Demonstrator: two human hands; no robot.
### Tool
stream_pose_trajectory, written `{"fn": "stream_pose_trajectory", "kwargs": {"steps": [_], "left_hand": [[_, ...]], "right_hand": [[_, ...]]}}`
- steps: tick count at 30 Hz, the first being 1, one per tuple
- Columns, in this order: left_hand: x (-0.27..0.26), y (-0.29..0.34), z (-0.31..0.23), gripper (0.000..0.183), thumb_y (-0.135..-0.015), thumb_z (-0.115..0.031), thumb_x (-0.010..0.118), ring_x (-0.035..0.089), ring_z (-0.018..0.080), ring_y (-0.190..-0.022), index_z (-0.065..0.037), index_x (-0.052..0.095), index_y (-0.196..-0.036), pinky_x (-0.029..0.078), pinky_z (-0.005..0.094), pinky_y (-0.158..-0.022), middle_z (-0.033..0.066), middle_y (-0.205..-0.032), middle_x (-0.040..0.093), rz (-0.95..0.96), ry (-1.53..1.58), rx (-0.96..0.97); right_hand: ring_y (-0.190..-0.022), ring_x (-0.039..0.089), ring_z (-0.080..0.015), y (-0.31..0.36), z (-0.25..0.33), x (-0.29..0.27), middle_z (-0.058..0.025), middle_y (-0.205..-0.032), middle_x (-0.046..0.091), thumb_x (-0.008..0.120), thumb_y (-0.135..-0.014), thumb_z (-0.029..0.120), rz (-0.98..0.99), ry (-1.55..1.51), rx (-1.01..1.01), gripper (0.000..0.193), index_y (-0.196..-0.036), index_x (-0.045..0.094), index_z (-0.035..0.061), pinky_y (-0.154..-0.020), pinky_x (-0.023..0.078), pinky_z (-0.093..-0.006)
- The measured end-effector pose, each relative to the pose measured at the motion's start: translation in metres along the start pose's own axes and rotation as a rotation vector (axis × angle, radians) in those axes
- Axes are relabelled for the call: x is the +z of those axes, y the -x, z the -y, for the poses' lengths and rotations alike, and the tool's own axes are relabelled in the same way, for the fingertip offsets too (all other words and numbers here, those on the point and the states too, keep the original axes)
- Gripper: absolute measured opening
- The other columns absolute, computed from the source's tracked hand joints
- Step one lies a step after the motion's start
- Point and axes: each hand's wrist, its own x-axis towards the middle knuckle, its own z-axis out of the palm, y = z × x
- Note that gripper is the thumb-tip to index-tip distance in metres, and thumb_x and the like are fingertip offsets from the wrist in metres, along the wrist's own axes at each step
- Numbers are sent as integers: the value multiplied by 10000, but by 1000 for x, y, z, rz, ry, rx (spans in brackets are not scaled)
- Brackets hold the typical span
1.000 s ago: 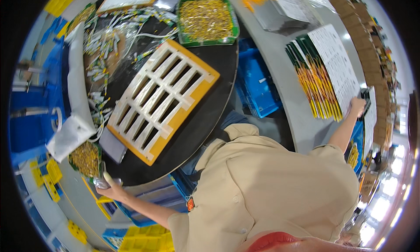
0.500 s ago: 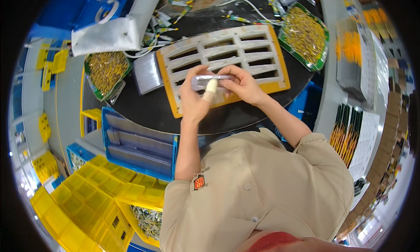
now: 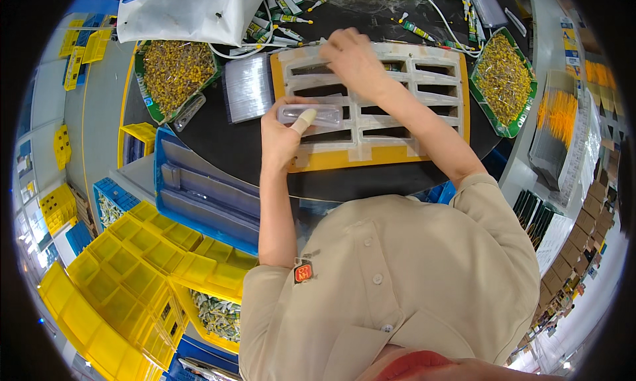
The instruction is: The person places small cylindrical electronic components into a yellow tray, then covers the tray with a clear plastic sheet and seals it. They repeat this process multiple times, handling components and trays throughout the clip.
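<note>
My left hand [image 3: 286, 137] is closed round the left end of a transparent plastic blister shell [image 3: 322, 115], its thumb in a pale finger cover lying on top. The shell is above the front left of a yellow-edged tray [image 3: 381, 157] with rows of white-framed slots. My right hand [image 3: 354, 58] is stretched over the tray's far edge. Its fingers are bent and slightly apart, with nothing visible in them; the fingertips are partly blurred. Beyond it lie several small green-and-white tubes [image 3: 291, 19] with yellow caps.
Green-edged packs of small yellow pieces lie left [image 3: 175, 76] and right [image 3: 501, 83] of the tray. A stack of transparent shells [image 3: 248, 88] stands at its left. A white cable [image 3: 437, 13] crosses the black table [image 3: 228, 152]. Blue [image 3: 209, 195] and yellow crates [image 3: 126, 262] stand at lower left.
My right hand has let go of the blister shell and moved away to the tray's far edge. My left hand still holds the shell. The whole view has shifted a little.
</note>
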Motion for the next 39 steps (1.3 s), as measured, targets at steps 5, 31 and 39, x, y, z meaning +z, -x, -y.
{"fn": "stream_pose_trajectory", "kwargs": {"steps": [5,31,39], "left_hand": [[-9,3,6,234,-830,-181,817,640,117,-678,11,683,-833,507,256,-542,83,-796,687,-58,-37,-71],[-23,61,28,204,-847,-159,782,600,86,-671,31,712,-872,489,257,-631,49,-736,687,-102,-253,37],[-14,96,22,256,-843,-188,802,636,120,-590,30,699,-927,505,252,-541,77,-741,694,293,-262,14]], "right_hand": [[-853,598,-324,16,32,-15,-115,-810,611,735,-785,124,458,-601,242,201,-960,684,39,-778,505,-410],[-902,592,-303,71,70,-23,-96,-944,619,702,-819,56,10,-134,138,182,-1000,688,66,-852,474,-391],[-853,592,-306,85,87,-28,-124,-861,597,707,-833,118,111,-3,158,125,-891,624,45,-737,488,-405]]}}
